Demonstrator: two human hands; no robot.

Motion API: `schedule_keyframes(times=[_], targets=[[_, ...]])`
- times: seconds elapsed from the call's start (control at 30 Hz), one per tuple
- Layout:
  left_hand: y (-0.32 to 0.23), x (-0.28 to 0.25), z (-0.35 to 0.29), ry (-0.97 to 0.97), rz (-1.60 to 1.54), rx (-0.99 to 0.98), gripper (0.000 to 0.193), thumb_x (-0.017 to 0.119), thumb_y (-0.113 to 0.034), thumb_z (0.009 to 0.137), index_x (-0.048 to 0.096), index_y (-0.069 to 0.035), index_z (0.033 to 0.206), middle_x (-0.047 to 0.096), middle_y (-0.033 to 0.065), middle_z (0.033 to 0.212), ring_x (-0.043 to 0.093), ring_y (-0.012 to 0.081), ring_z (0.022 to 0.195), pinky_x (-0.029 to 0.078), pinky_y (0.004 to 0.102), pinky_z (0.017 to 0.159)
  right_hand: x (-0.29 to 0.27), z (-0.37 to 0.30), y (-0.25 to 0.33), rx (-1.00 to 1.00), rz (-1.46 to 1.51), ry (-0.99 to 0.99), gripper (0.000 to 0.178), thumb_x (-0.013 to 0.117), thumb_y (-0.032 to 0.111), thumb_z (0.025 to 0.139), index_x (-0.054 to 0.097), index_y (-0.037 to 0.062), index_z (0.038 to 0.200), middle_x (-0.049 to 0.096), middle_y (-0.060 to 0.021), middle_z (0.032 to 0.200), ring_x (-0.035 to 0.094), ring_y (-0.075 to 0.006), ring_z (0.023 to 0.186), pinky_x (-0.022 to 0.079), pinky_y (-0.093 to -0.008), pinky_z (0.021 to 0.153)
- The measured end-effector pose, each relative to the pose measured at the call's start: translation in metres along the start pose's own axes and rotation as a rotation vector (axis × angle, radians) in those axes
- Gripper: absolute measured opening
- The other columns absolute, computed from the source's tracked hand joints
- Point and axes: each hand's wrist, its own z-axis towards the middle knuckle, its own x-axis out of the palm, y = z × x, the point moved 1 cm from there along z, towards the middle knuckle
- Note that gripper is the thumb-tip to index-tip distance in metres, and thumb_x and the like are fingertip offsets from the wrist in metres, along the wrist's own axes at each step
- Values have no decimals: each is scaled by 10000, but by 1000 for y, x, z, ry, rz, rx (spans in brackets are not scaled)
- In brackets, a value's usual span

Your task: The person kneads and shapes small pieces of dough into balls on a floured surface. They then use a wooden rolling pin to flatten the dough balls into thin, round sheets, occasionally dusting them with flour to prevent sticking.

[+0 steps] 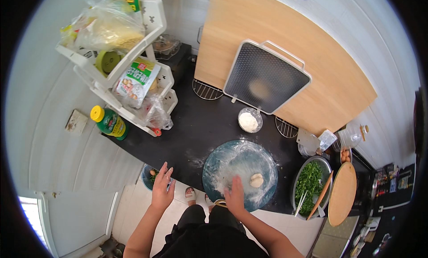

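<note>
A round blue-green board (213,165), dusted with flour, lies at the counter's front edge. My right hand (235,196) is over its near part, fingers stretched out and slightly blurred; whether anything lies under the palm is hidden. Just right of those fingers sits a small pale lump of dough (256,180). My left hand (163,189) is held off the counter to the left of the board, fingers apart, with nothing in it. Behind the board stands a small glass bowl (250,120) of white flour.
At right, a metal bowl (294,198) holds chopped greens; chopsticks (301,203) and a rolling pin (321,195) rest across it. A round wooden board (342,194) leans alongside. A dark square pan (267,75) stands at the back. A white rack (156,22) and green bottle (112,123) occupy the left.
</note>
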Motion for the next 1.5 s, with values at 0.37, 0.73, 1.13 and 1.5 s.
schedule_keyframes(times=[0.37,0.73,1.13,1.5], targets=[[15,18,41,161,11,189,378,615,14,832,579,12,1208,492,223,1361,535,389,1156,433,419,975,28,-17,34,46,254,65,620,596,216,880,359,-4,1410,251,-252,1516,272,-399,1398,231,-483,1138],[4,64,50,472,0,264,300,590,-90,876,636,-49,1169,556,137,1314,534,374,1156,424,433,996,-25,5,-2,103,166,-221,593,690,88,760,500,33,1319,450,-220,1402,405,-391,1313,327,-452,1092],[-15,160,40,744,-392,-238,403,671,-168,842,597,-52,1220,575,180,1261,581,341,1101,461,381,961,-20,32,-69,469,1127,-152,522,638,-59,769,533,0,1277,601,-99,1222,567,-188,1133,457,-311,964],[18,230,47,642,-646,-427,589,648,129,749,530,-44,1299,538,80,1262,575,188,1124,493,315,939,-48,42,-101,611,1710,-90,544,470,-123,862,406,32,1380,547,-165,1315,529,-272,1232,419,-388,1054]])
